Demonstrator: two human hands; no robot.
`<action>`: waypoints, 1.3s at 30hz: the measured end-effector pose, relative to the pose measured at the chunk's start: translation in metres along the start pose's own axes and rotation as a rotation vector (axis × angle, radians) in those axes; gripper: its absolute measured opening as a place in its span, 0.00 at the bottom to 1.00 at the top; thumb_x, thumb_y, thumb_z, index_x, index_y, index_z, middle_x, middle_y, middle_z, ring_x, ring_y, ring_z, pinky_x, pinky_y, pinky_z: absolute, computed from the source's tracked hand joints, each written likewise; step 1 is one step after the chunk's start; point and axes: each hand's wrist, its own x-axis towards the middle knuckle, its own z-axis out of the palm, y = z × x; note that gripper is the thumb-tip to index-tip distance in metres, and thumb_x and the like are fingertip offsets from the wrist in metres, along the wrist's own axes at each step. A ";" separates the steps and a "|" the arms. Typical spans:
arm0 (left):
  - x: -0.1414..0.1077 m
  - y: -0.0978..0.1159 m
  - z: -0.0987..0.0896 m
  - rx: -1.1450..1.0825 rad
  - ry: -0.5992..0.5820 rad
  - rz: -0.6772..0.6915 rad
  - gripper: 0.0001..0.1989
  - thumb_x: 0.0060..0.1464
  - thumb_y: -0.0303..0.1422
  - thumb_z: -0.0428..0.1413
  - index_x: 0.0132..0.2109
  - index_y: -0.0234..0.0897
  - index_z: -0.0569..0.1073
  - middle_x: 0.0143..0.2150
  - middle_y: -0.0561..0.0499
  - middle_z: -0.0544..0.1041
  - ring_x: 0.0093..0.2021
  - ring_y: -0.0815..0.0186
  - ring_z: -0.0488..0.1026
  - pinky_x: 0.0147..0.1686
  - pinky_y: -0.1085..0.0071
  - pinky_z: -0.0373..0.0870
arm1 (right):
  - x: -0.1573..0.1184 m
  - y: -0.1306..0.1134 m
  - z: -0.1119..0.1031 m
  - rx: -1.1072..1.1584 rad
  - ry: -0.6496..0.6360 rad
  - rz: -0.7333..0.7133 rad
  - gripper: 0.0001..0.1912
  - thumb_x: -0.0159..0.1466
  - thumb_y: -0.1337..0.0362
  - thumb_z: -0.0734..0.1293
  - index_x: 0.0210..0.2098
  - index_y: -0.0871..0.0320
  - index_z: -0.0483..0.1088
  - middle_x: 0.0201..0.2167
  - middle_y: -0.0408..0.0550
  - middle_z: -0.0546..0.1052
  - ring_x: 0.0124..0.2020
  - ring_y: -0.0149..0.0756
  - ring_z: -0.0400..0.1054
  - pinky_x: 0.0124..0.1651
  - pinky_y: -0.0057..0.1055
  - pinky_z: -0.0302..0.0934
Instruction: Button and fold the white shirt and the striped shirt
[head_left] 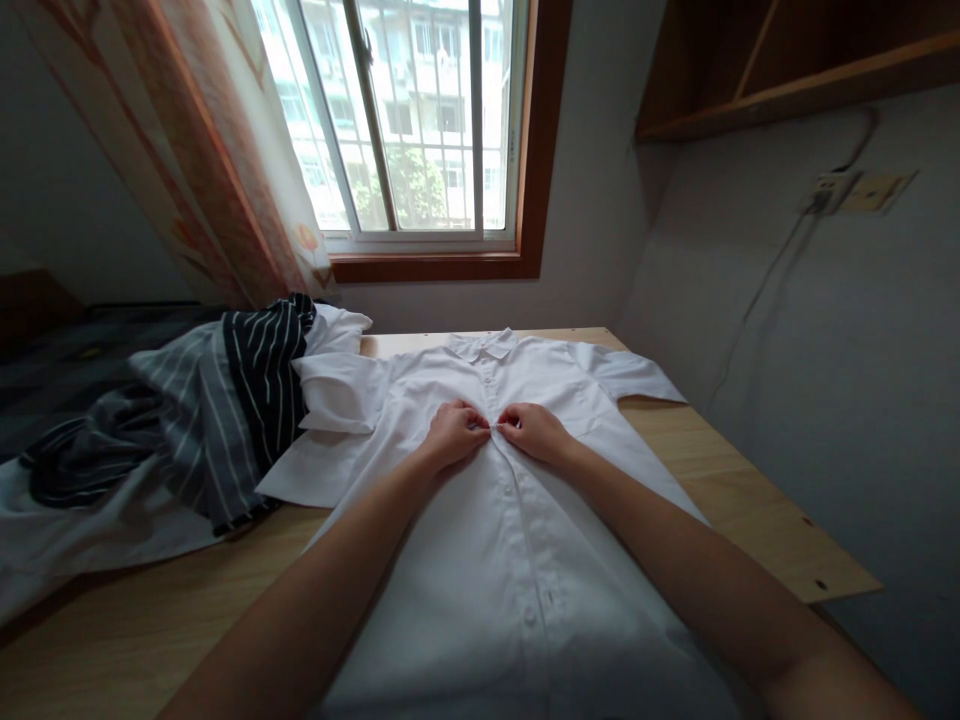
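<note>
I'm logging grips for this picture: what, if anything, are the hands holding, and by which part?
The white shirt: the left hand and right hand pinch it at the front placket, below the collar.

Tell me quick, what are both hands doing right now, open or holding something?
Left hand: closed, pinching the white collared shirt at its button placket.
Right hand: closed, pinching the same placket just opposite.

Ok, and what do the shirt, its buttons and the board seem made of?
Shirt: matt white woven fabric, perhaps cotton or a blend, judging by its soft creases.
Buttons: whitish discs, probably plastic, too small to be sure.
Board: light, smooth-looking wood or plywood, showing streaky grain.
</note>
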 end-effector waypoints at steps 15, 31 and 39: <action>-0.002 0.004 -0.001 0.036 0.017 0.043 0.07 0.50 0.32 0.59 0.34 0.38 0.82 0.37 0.48 0.77 0.41 0.60 0.72 0.46 0.67 0.67 | -0.001 -0.002 -0.002 0.063 -0.004 0.013 0.07 0.62 0.68 0.67 0.35 0.60 0.78 0.33 0.48 0.81 0.34 0.33 0.72 0.37 0.26 0.59; -0.005 0.010 -0.002 -0.028 0.093 0.045 0.06 0.49 0.29 0.58 0.34 0.38 0.80 0.36 0.49 0.76 0.40 0.62 0.72 0.45 0.67 0.68 | 0.002 0.003 0.001 0.146 0.049 -0.046 0.06 0.61 0.70 0.67 0.34 0.61 0.77 0.31 0.47 0.79 0.32 0.32 0.70 0.38 0.26 0.59; -0.008 0.017 -0.001 -0.154 0.062 0.024 0.07 0.49 0.28 0.53 0.34 0.37 0.77 0.29 0.53 0.77 0.31 0.66 0.71 0.34 0.72 0.67 | 0.004 0.006 0.002 0.181 0.072 -0.055 0.06 0.61 0.70 0.66 0.34 0.62 0.77 0.29 0.47 0.78 0.31 0.33 0.69 0.38 0.27 0.59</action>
